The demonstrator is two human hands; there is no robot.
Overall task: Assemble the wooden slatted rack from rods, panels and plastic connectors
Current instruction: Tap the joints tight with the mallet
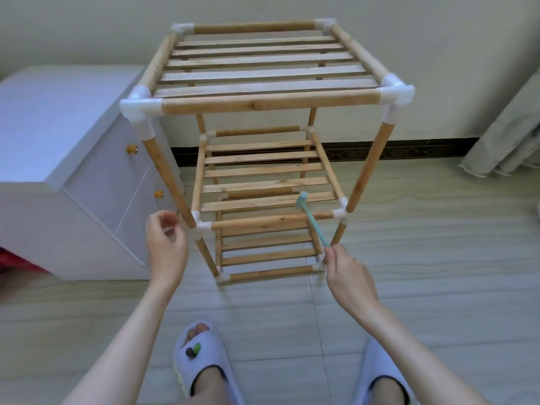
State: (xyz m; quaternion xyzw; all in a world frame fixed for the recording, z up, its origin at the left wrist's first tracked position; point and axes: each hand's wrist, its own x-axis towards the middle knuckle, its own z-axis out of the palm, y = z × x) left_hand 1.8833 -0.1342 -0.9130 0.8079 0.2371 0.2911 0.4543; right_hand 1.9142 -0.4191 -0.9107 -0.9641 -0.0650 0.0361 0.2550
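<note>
The wooden slatted rack (263, 103) stands upright on the floor with three slatted tiers, its rods joined by white plastic connectors (397, 93). My right hand (347, 276) grips the handle end of a small teal hammer (311, 217), whose head hovers over the front rod of the middle tier. My left hand (166, 244) is just left of the rack's front left post, apart from it, fingers loosely curled and holding nothing.
A white cabinet (58, 159) with round amber knobs stands close to the rack's left side. A grey curtain (508, 135) hangs at the right by the wall. My feet in white slippers (198, 361) are on the tiled floor in front of the rack.
</note>
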